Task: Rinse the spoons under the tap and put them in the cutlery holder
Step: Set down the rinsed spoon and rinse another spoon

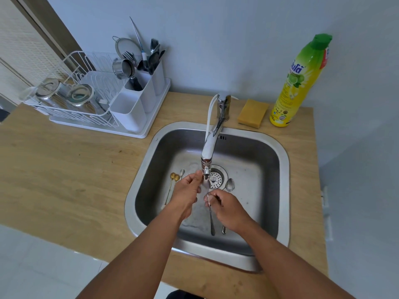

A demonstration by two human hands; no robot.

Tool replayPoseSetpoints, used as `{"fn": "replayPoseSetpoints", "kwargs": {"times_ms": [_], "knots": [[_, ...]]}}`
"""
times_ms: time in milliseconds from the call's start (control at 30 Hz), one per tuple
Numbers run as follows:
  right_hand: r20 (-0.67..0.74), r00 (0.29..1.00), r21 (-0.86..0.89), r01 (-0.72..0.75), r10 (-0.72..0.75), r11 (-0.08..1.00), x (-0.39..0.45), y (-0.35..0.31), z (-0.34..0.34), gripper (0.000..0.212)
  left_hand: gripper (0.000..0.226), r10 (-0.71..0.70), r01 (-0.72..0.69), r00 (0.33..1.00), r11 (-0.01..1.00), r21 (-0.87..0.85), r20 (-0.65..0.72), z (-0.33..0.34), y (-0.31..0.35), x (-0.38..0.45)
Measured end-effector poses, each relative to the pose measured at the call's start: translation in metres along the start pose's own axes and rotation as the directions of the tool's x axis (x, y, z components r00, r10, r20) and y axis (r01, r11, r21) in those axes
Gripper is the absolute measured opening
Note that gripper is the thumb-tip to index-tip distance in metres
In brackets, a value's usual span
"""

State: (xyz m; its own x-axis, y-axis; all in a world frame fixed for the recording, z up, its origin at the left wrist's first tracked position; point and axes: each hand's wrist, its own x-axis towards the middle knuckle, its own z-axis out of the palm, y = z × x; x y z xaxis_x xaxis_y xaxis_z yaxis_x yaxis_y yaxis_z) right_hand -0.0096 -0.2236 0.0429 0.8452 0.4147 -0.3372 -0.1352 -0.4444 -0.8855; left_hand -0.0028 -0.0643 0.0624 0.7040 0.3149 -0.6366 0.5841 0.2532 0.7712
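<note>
Your right hand [226, 209] gripped a spoon [210, 214] under the tap [208, 152]; your left hand [187, 190] curled loosely beside it. Other spoons [230, 184] lay on the sink [138, 203] floor; the cutlery holder [149, 91] held forks.

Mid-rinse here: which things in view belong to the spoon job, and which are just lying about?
Job: spoon in right hand; left hand; tap; silver spoon and gold spoons in sink; cutlery holder.
Lying about: sponge, detergent bottle, jars.

home kitchen, small | steel sink [282, 160] set in wood-look counter [64, 169], chrome tap [210, 143] over it | white dish rack [71, 100] with steel pots, cutlery holder [138, 93] full of forks and spoons | sponge [252, 113] and dish soap bottle [300, 83] by plain painted wall
</note>
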Motion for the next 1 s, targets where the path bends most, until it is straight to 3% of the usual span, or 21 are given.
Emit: {"fn": "replayPoseSetpoints", "kwargs": {"times_ms": [167, 267, 500, 833, 1000], "knots": [[-0.065, 0.997, -0.034, -0.044, 0.042, 0.998, 0.001, 0.002, 0.006, 0.019, 0.015, 0.049, -0.047, 0.999, 0.993, 0.109, -0.013, -0.002, -0.004, 0.000], [-0.103, 0.992, 0.072, -0.059, 0.066, 0.996, 0.003, 0.004, 0.010, 0.019, 0.005, 0.120, -0.122, 0.992, 0.986, 0.117, 0.023, -0.006, -0.009, -0.004], [-0.171, 0.975, 0.272, -0.089, 0.140, 0.958, 0.020, -0.007, 0.004, 0.019, 0.009, 0.144, -0.145, 0.989, 0.954, 0.264, 0.022, -0.015, -0.026, -0.013], [-0.048, 0.958, 0.359, -0.247, 0.282, 0.900, 0.028, -0.005, -0.006, 0.012, 0.013, 0.038, -0.063, 0.996, 0.945, 0.321, 0.083, -0.008, -0.028, -0.016], [-0.101, 0.937, 0.389, -0.272, 0.335, 0.880, 0.034, -0.003, -0.017, 0.010, 0.016, 0.000, -0.084, 0.982, 0.895, 0.438, 0.188, -0.017, -0.035, -0.022]]}}
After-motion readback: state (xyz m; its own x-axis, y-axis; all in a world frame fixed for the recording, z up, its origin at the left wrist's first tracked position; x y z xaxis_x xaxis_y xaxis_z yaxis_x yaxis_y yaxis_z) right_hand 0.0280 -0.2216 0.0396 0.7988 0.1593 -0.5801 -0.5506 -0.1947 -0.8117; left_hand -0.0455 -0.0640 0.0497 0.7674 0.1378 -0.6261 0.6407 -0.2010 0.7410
